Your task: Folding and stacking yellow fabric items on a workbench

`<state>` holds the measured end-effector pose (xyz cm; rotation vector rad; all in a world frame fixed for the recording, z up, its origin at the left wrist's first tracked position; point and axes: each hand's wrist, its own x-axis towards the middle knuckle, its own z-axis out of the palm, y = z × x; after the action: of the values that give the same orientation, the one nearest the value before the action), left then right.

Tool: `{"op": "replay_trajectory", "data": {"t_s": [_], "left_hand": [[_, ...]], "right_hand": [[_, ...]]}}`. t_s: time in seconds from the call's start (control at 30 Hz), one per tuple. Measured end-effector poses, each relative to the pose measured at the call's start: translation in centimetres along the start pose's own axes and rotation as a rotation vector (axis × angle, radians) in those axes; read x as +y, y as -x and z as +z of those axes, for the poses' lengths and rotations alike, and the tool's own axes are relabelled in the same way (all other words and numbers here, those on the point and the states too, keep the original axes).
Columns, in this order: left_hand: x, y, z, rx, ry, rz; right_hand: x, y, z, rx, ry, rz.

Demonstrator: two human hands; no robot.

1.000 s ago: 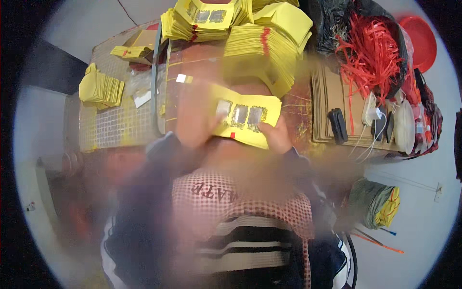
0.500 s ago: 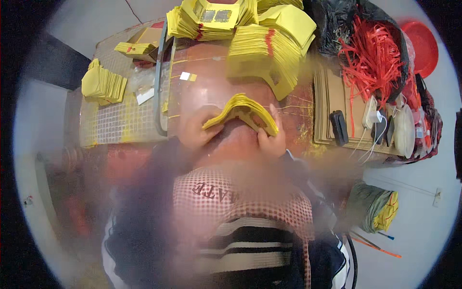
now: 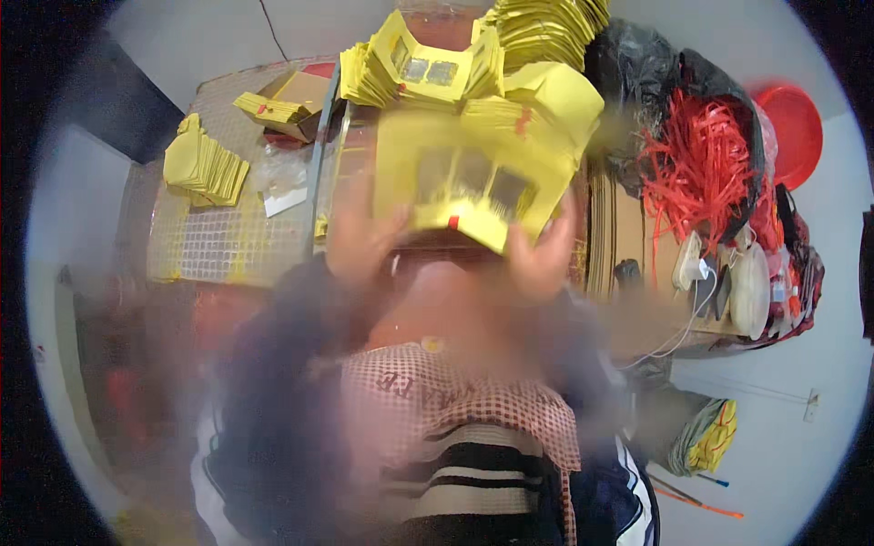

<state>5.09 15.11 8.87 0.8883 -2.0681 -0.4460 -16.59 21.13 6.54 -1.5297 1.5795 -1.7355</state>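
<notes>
Between my two hands is a stack of yellow folded paper sheets (image 3: 391, 182), with dark rectangular panels on its face and a red mark on the near edge. My left hand (image 3: 364, 241) is closed on its left side, and my right hand (image 3: 546, 250) grips the right side, thumb at the near edge. Both hands are blurred. Just beyond, partly hidden by the held sheets, stands a bigger yellow stack (image 3: 560, 96). Another yellow stack (image 3: 455, 86) with similar dark panels lies farther back, slightly to the left.
On the left, a grid-patterned mat (image 3: 214, 246) carries a fanned yellow stack (image 3: 205, 168) and a cardboard box (image 3: 300, 91). To the right are cardboard sheets (image 3: 605, 218), a black bag of red strips (image 3: 701, 164), a white charger (image 3: 699, 268) with cables and a red basin (image 3: 792, 136).
The sheets, earlier bent into an arch with their edges up, now lie flatter and show their panelled face. My hands have spread farther apart, and the view has shifted slightly.
</notes>
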Motion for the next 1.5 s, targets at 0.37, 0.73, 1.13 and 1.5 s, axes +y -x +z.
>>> {"op": "replay_trajectory", "data": {"t_s": [0.37,0.73,1.13,1.5], "left_hand": [[-1.0,5.2,-0.4,-0.035,0.479,-0.459],[-2.5,5.3,2.2,-0.317,0.429,-0.433],[-0.5,-6.3,13.6,-0.663,1.23,-0.986],[2.6,-9.2,15.5,-0.096,1.205,-1.101]], "right_hand": [[4.7,-23.4,9.4,-0.097,0.1,0.052],[6.6,-24.9,10.6,-0.391,0.933,0.227],[-1.4,-14.7,-4.3,-0.066,0.168,-0.027],[4.3,3.5,-9.1,0.042,0.053,0.53]]}}
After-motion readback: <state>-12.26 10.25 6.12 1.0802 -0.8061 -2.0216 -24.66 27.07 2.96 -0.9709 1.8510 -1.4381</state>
